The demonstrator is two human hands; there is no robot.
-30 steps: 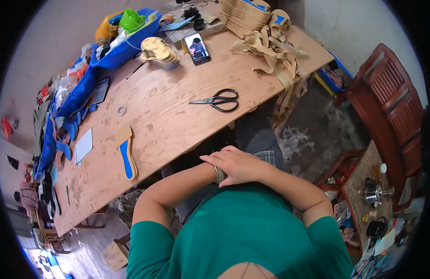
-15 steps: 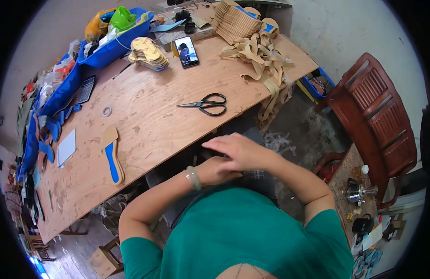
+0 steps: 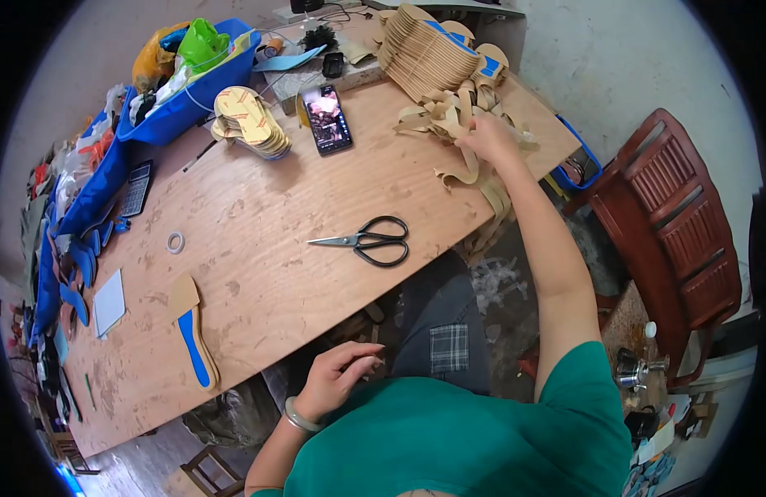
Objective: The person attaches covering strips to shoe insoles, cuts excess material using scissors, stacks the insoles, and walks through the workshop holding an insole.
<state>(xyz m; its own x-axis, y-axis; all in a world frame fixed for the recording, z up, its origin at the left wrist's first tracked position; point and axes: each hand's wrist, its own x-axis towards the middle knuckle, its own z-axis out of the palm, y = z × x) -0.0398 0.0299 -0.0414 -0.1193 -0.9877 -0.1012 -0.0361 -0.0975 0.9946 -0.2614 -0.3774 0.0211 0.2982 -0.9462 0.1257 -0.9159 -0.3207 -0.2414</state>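
My right hand (image 3: 491,141) reaches across the table to the pile of tan strips (image 3: 449,120), its fingers closed at the strips. Bent above my lap by the table edge is my left hand (image 3: 340,377), thumb and fingers apart and holding nothing, a bracelet (image 3: 302,416) at its wrist. Black-handled scissors (image 3: 381,241) lie on the table between the hands. A tan and blue insole (image 3: 197,348) rests to the left. Behind the strips stands a stack of insoles (image 3: 420,54); a second stack (image 3: 252,123) sits beside the lit phone (image 3: 327,120).
Blue bins (image 3: 172,103) with bags line the table's far left side. A tape roll (image 3: 175,242), white paper (image 3: 110,304) and a calculator (image 3: 135,189) lie on the wooden table (image 3: 267,248). A red-brown wooden chair (image 3: 681,224) stands at the right.
My hands, earlier together at my lap, have parted. The right one has moved forward to the strips; the left has moved back and opened. The phone's picture has changed.
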